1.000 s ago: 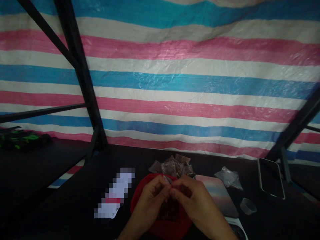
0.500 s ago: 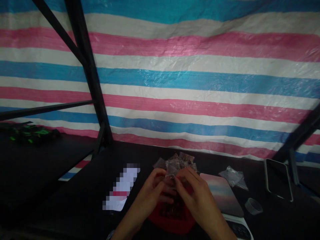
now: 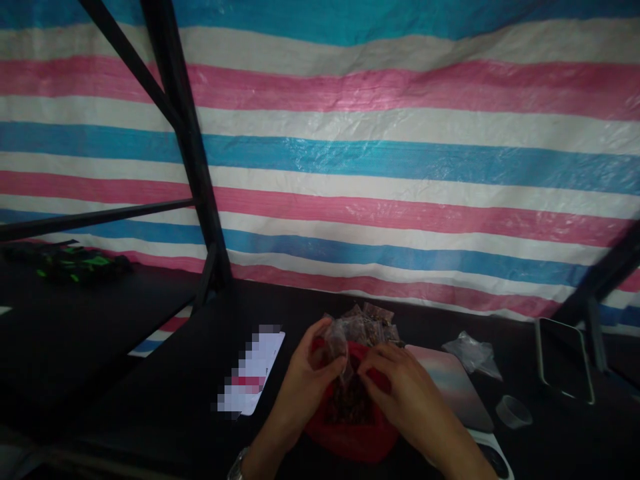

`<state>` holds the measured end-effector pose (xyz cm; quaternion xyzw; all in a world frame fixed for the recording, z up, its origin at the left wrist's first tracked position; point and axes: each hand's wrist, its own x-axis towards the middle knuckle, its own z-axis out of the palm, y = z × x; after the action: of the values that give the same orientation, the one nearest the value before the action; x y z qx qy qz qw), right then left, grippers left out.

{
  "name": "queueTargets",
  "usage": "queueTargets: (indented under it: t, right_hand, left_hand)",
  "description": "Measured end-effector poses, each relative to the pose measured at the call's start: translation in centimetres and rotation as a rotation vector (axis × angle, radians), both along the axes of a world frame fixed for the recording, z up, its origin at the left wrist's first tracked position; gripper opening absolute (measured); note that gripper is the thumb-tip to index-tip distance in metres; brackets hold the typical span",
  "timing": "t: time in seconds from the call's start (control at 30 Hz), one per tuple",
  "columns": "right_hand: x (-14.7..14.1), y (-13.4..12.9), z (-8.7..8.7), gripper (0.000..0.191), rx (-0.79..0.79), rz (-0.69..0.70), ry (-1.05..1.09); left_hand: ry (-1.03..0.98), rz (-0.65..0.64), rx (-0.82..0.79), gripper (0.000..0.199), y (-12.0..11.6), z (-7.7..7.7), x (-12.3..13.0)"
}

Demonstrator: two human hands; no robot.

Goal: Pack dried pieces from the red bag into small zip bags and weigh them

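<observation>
As the left hand pinches a clear bag, the right hand curls over red plastic.

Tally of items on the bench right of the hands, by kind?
Phone: 1
Pink-and-blue pad: 1
Crumpled clear plastic bag: 1
Small clear plastic cup: 1
White device, partly out of view: 1
Total: 5

striped tarpaulin | black metal frame | phone | plastic cup | pastel pad | pixelated white card
</observation>
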<state>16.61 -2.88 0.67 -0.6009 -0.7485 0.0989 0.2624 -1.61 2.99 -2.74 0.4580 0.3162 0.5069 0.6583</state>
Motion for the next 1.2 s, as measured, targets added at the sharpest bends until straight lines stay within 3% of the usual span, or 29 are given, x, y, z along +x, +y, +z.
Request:
queueTargets:
  t: [0.23, 0.4, 0.5, 0.6, 0.67, 0.73, 0.83, 0.9, 1.0, 1.13, 1.2]
  right_hand:
    - [0.0, 0.3, -0.6, 0.037, 0.049, -0.096, 0.286]
    - [-0.2, 0.2, -1.4, 0.056, -0.02, -0.088, 0.416]
    - [-0.2, 0.2, -1.2, 0.045, -0.027, -0.05, 0.43]
    - [-0.1, 0.2, -0.7, 0.019, -0.015, -0.029, 0.433]
    - [0.0, 0.2, -0.6, 0.015, -0.005, -0.029, 0.47]
    - [0.0, 0.2, -0.8, 0.022, -0.007, -0.03, 0.547]
    - [-0.1, 0.2, -1.4, 0.047, -0.02, -0.01, 0.609]
    - [-0.2, 0.3, -1.6, 0.051, -0.006, -0.005, 0.585]
    - [-0.5, 0.4, -1.3, 0.04, 0.01, 0.012, 0.536]
    - [-0.8, 0.4, -0.5, 0.008, -0.003, 0.019, 0.524]
    - [-0.8, 0.5, -0.3, 0.009, 0.015, -0.012, 0.562]
  left_hand:
    - [0.061, -0.205, 0.142, 0.071, -0.3, -0.4, 0.4]
    - [0.204, -0.183, 0.25, 0.063, -0.5, -1.1, 0.1]
    - [0.269, -0.176, 0.276, 0.067, -0.4, -1.5, -0.1]
    - [0.321, -0.185, 0.291, 0.074, -0.4, -1.6, -0.4]
    - [0.351, -0.186, 0.313, 0.076, -0.4, -1.4, -0.6]
    - [0.37, -0.188, 0.343, 0.072, -0.5, -1.2, -0.9]
    - [0.386, -0.221, 0.377, 0.065, -0.8, -0.9, -1.2]
    - [0.383, -0.257, 0.384, 0.063, -0.9, -0.9, -1.3]
    - [0.377, -0.278, 0.387, 0.063, -1.0, -1.1, -1.4]
    - [0.393, -0.27, 0.383, 0.072, -1.0, -1.1, -1.5]
    - [0.411, -0.228, 0.361, 0.073, -1.0, -0.8, -1.3]
